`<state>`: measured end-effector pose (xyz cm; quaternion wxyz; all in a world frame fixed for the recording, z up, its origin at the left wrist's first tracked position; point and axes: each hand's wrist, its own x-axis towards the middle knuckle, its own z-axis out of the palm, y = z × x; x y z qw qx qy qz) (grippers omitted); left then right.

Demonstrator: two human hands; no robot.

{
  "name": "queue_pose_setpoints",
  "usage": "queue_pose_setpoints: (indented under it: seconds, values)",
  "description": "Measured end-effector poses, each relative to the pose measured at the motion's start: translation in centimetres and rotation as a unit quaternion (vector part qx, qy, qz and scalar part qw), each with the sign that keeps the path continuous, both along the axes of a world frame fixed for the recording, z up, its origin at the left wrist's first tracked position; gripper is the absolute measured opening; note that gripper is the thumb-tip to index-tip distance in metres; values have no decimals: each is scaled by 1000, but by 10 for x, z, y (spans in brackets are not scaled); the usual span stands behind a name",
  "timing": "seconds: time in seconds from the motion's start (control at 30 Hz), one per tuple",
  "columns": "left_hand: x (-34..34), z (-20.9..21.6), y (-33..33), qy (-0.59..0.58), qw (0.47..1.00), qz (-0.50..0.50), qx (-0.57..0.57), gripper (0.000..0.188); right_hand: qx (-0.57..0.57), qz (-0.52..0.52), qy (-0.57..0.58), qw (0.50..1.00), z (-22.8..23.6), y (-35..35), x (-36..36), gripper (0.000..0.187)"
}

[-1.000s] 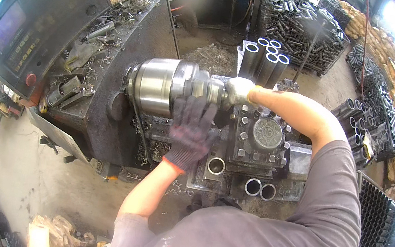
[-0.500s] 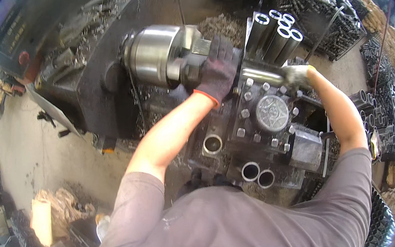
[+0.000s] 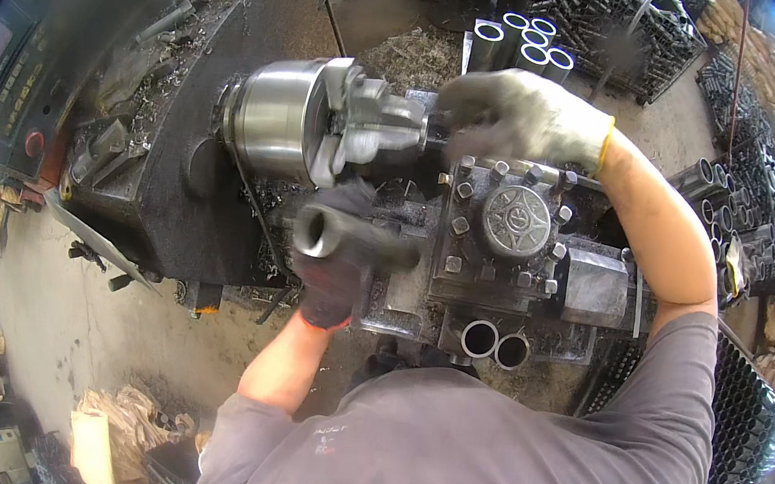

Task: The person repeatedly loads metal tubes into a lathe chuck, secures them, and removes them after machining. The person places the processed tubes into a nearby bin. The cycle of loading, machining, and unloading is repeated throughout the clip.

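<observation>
My left hand (image 3: 331, 279), in a dark glove with a red cuff, is closed round a short grey metal tube (image 3: 363, 243). The tube lies roughly level below the chuck, its open end facing left, and it is blurred. My right hand (image 3: 529, 118), in a whitish glove with dark fingers, is over the machine between the chuck and the tool block. Its fingers are smeared, and what they touch is hidden. To the left is the shiny lathe chuck (image 3: 276, 116), its jaws (image 3: 379, 127) pointing right. The dark bolted tool block (image 3: 516, 222) sits below my right hand.
Several upright tubes (image 3: 533, 53) stand behind my right hand. Two more tubes (image 3: 480, 338) stand near my body. Crates of metal parts (image 3: 624, 38) are at the far right. A control panel (image 3: 22, 92) with a red button is at the left. Metal chips (image 3: 413, 58) lie behind the chuck.
My left hand has left the chuck jaws and come nearer my body, now holding a tube. One upright tube near me has gone from its place. My right hand has moved left toward the chuck.
</observation>
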<state>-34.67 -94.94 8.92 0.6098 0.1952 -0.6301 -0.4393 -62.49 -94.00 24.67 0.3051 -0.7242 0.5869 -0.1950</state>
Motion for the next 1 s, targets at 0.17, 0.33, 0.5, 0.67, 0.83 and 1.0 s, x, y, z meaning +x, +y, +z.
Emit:
queue_pose_setpoints:
  seconds: [0.17, 0.33, 0.5, 0.67, 0.83, 1.0]
  values:
    - [-23, 45, -31, 88, 985, -39, 144, 52, 3, 28, 12, 1000, 2, 5, 38, 65]
    - [46, -26, -19, -102, 957, -42, 268, 35, 45, -86, 388, 917, -47, -19, -60, 43]
    - [178, -135, -5, 136, 836, 175, 502, 31, 36, -31, 277, 960, -140, -40, -90, 48]
    - [289, -182, -1, 209, 754, 383, 492, 50, 136, -33, 173, 975, -160, -66, -73, 54]
    - [347, -178, -1, 237, 749, 243, 570, 52, 294, -28, -179, 938, -125, -128, -19, 96]
    - [372, -190, -9, 127, 775, 255, 564, 44, 273, 14, -183, 944, -131, -127, -48, 100]
